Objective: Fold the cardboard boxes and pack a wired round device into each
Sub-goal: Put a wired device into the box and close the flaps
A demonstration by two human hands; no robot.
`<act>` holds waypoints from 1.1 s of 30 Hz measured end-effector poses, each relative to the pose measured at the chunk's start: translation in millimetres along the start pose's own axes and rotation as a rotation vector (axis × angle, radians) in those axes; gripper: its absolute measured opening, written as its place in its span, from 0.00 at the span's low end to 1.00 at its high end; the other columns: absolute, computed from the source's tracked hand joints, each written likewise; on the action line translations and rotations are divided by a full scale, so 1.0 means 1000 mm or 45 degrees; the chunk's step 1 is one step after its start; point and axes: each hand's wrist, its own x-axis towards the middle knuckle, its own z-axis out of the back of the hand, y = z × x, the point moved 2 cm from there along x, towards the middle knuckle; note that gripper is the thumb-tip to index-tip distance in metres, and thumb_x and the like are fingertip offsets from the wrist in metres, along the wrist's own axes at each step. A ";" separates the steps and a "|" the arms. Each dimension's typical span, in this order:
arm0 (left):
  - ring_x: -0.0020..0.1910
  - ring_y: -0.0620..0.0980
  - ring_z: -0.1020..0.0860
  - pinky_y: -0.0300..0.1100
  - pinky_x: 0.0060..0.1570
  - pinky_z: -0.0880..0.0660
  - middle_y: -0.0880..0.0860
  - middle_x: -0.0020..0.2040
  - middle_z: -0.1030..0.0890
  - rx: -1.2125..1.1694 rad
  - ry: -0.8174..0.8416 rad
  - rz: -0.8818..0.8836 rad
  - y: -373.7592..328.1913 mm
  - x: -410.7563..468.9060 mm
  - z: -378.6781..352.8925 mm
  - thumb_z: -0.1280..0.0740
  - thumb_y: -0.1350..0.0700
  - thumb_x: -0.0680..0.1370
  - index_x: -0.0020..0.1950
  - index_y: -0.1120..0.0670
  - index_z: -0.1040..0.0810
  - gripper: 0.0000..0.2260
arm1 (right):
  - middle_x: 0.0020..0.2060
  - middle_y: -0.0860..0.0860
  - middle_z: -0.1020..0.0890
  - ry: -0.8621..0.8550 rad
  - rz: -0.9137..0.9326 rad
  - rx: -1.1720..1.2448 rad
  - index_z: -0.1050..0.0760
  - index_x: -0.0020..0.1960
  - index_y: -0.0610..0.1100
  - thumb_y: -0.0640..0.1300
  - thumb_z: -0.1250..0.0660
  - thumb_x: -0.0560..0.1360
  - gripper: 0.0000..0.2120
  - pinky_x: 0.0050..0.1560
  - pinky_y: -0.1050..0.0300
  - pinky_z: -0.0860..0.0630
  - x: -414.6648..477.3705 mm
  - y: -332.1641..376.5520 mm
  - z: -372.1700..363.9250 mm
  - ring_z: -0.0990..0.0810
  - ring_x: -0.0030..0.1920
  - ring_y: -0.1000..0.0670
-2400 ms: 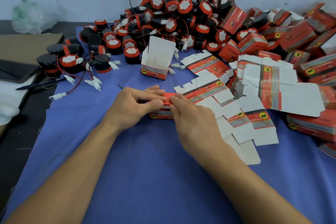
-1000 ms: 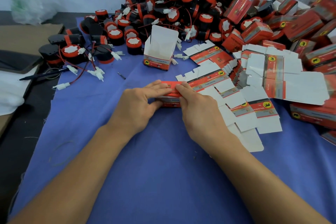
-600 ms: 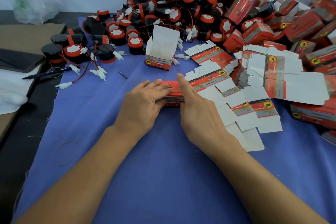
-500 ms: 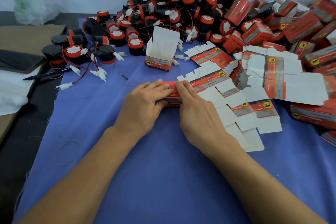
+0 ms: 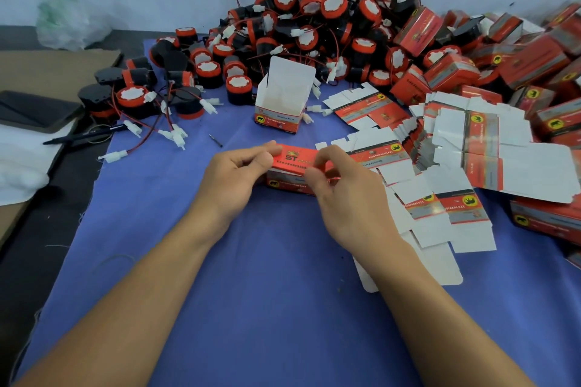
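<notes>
Since half a second ago the fingers have come off the lid and spread toward the ends, so the red top now shows. On the blue cloth [image 5: 267, 292] the left hand [image 5: 234, 176] pinches the left end of the box [image 5: 294, 160] and the right hand [image 5: 349, 198] pinches its right end, fingers curled. The box lies between them, long axis left-right, equally near both. Beyond are the open box [image 5: 276, 122] and the device pile [image 5: 314, 9].

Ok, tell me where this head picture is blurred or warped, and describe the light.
Head view: the red printed cardboard box, pinched by the left hand and right hand, is fairly sharp; the closed red boxes at far right are smeared; the wide lens stretches forearms toward the corners; light is soft, leaving faint shadows on the blue cloth.
</notes>
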 end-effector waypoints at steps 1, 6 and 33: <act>0.61 0.42 0.17 0.47 0.65 0.21 0.40 0.60 0.15 -0.035 -0.010 0.024 0.001 0.002 0.000 0.31 0.58 0.83 0.52 0.44 0.12 0.11 | 0.40 0.56 0.22 -0.012 -0.027 0.042 0.26 0.52 0.55 0.55 0.36 0.82 0.05 0.36 0.66 0.34 0.002 -0.002 0.000 0.25 0.39 0.56; 0.61 0.40 0.18 0.44 0.63 0.22 0.39 0.58 0.14 -0.020 -0.027 -0.029 0.002 0.005 0.000 0.29 0.60 0.81 0.49 0.41 0.11 0.14 | 0.38 0.55 0.22 -0.083 -0.085 0.078 0.24 0.49 0.52 0.50 0.38 0.83 0.06 0.34 0.69 0.37 0.009 -0.003 0.001 0.25 0.40 0.59; 0.55 0.46 0.15 0.38 0.54 0.21 0.50 0.53 0.12 -0.188 0.047 0.062 -0.010 0.000 -0.016 0.32 0.52 0.75 0.61 0.47 0.16 0.15 | 0.52 0.45 0.14 -0.045 -0.287 1.911 0.25 0.64 0.40 0.47 0.22 0.70 0.27 0.51 0.55 0.18 0.036 -0.018 0.107 0.15 0.53 0.47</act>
